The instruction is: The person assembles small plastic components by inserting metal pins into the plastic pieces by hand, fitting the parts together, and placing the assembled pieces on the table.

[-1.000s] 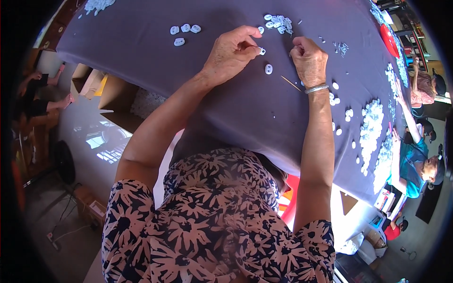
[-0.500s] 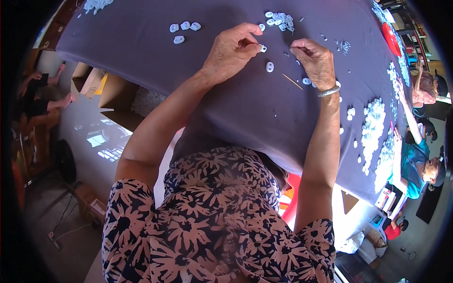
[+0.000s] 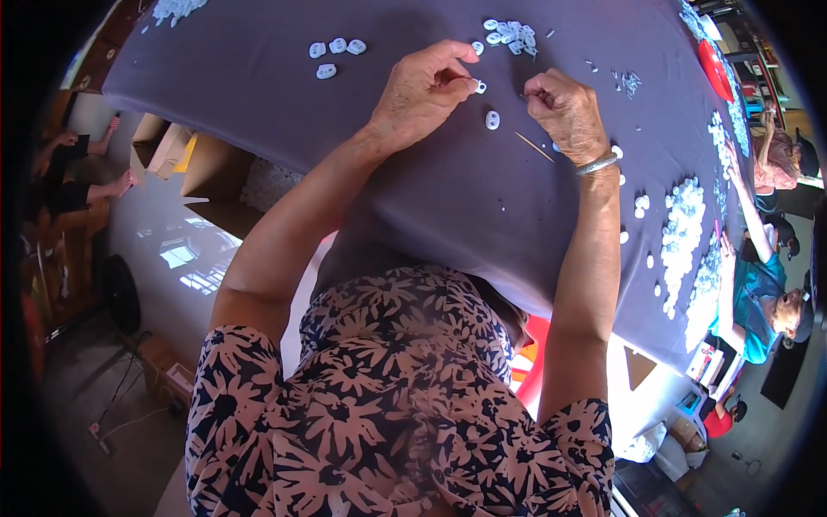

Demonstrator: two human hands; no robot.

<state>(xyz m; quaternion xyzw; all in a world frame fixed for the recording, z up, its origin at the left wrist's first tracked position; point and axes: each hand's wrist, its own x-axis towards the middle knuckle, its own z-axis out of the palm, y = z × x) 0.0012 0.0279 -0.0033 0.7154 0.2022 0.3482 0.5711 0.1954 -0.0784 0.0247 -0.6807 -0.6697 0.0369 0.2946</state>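
Left of upper centre, four white oval pieces [image 3: 338, 46] are counted. At the upper centre, one lone piece [image 3: 492, 120], one held piece [image 3: 480, 87], one left hand [image 3: 426, 90], one right hand [image 3: 566, 110] and one thin stick [image 3: 534, 146] are counted. Farther right, one bracelet [image 3: 599, 163] and one red object [image 3: 714, 71] are found. The top-centre cluster [image 3: 514, 37] cannot be counted exactly.

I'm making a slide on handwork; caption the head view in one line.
Left hand pinches a white piece over dark cloth; right hand sits apart, near a wooden stick.

Open cardboard box [image 3: 214, 168], sunlit grey floor [image 3: 148, 220] at left; red object [image 3: 714, 71], teal-shirted co-worker [image 3: 758, 302] at right.
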